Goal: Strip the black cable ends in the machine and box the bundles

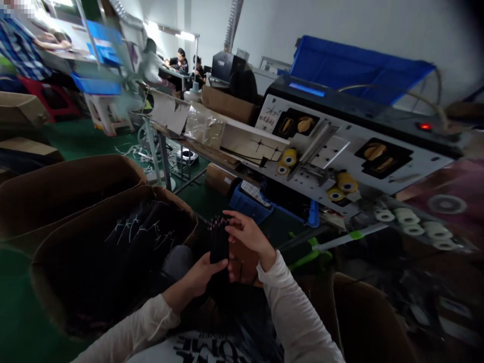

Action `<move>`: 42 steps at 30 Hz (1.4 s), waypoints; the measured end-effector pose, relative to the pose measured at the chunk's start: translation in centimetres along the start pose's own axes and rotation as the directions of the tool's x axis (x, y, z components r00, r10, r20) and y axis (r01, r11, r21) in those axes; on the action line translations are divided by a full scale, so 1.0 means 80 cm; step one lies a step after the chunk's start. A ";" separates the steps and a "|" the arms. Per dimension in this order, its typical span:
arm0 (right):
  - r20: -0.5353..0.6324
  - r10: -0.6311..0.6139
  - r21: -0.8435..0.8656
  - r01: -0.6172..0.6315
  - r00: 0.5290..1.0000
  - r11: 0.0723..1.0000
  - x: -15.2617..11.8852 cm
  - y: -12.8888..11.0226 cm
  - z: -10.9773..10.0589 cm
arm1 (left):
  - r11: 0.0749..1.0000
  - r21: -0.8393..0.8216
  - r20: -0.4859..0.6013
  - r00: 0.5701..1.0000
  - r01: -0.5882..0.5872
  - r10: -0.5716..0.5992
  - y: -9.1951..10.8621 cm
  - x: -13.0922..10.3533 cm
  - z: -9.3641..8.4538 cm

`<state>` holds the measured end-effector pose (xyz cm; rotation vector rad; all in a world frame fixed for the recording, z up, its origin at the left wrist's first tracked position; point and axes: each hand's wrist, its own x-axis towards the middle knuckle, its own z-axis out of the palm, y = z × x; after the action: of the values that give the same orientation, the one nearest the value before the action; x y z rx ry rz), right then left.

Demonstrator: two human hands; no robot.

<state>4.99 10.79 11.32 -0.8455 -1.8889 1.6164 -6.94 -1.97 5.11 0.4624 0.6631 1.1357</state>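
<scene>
A bundle of black cables [219,243] stands upright in front of me, with small pinkish and pale wire ends at its top. My left hand [207,269] is closed around its lower part, thumb across the front and fingertips showing on the far side. Beside the top of the bundle is my right hand [247,234], its fingers apart and slightly bent, their tips at the wire ends. To the left, a cardboard box [181,204] holds many dark cables [124,262], with several thin pale ties showing among them.
A machine [344,143] with yellow rollers stands on a bench at right. Below it are a blue bin [249,201] and white rolls [423,222] on a rack. More boxes [75,176] stand left. People [181,60] sit at far tables.
</scene>
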 end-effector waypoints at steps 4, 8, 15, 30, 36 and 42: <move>-0.263 -0.063 0.172 0.111 0.963 0.979 0.033 -0.010 -0.022 | 1.000 0.010 -0.036 0.999 0.000 0.000 -0.001 -0.002 -0.003; -0.546 0.016 0.424 0.260 0.838 0.867 0.077 -0.029 -0.055 | 1.000 0.015 -0.048 0.999 -0.019 0.019 -0.002 -0.007 -0.007; -0.744 0.195 0.521 0.372 0.639 0.768 0.142 -0.057 -0.074 | 1.000 0.017 -0.101 0.995 -0.010 0.012 0.002 -0.012 -0.007; -0.890 0.134 0.329 0.409 0.436 0.851 0.178 -0.074 -0.082 | 0.999 -0.019 -0.123 0.992 -0.027 0.025 0.011 -0.020 -0.009; -0.900 0.080 0.265 0.392 0.428 0.881 0.182 -0.078 -0.077 | 0.999 -0.021 -0.144 0.989 -0.037 0.034 0.010 -0.021 -0.008; -0.838 -0.362 -0.119 0.511 0.409 0.851 0.111 -0.066 -0.035 | 0.997 -0.021 -0.134 0.988 -0.079 0.076 0.017 -0.022 -0.012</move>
<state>0.34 18.74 16.86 -0.7554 -1.0915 0.7429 -9.03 -3.13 5.74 0.3953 0.7503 1.2555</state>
